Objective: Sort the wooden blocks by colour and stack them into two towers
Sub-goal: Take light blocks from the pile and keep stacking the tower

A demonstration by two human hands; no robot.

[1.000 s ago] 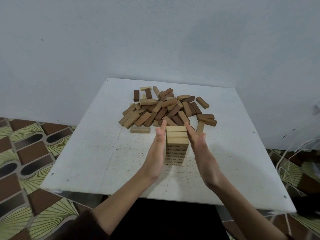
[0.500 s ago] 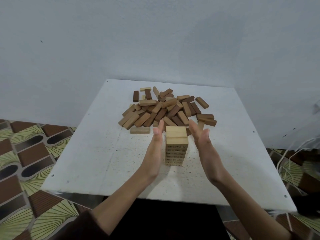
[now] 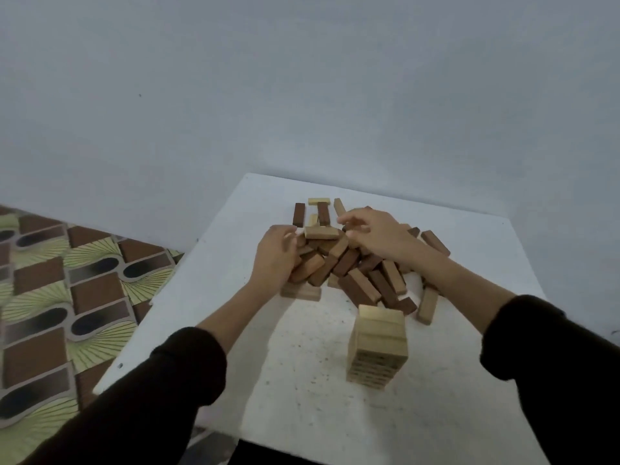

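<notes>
Head view: a white table point(image 3: 302, 380) fills the lower middle of the frame, with a grey wall point(image 3: 302, 78) above it and a patterned floor point(image 3: 67, 297) at the left edge. A loose pile of blocks point(image 3: 355, 270), pale and dark brown mixed together, lies at the centre of the frame. Just below it and right of centre stands a pale tower point(image 3: 377, 347), several layers high and upright, touched by neither hand. No dark tower is visible.

Both arms reach up from the bottom edge into the pile. The left hand point(image 3: 273, 260) lies against the pile's left flank, fingers curved in among the blocks; whether it grasps one or only cups them I cannot tell. The right hand point(image 3: 379, 234) hovers over the top of the pile with fingers curled downward, its thumb just beside a pale block point(image 3: 322, 232) lying across the heap. Whether it pinches anything is also unclear.

The step in hand looks like picking through the heap for the next pieces. Judging by the pale tower alone, the sorting is far from done. The next move calls for lifting out blocks of one colour without dragging others toward the tower, then carrying them down to the lower right and setting them squarely on top.
</notes>
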